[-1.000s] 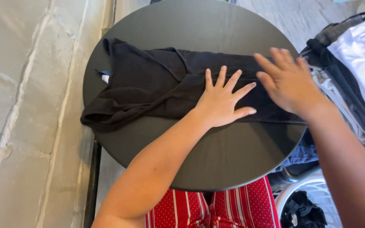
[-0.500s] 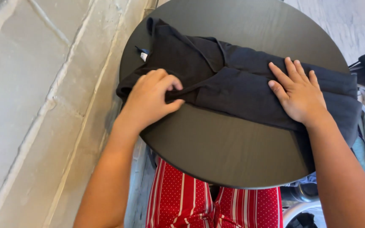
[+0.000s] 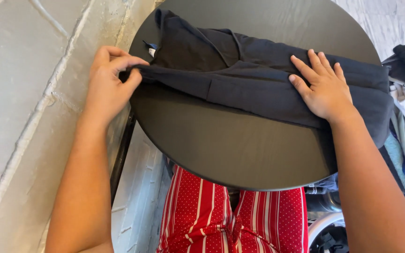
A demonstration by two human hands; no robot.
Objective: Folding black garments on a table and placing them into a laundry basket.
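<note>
Left hand [image 3: 108, 77] pinches black garment [image 3: 258, 84]; right hand [image 3: 324, 86] presses flat, sleeve overhanging table [image 3: 230, 145].

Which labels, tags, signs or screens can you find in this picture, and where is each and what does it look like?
Neck label: small tag, blue and white, at the collar of the dark garment, upper left of the round black table, just right of the left hand.
No packages, signs or screens in view.
</note>
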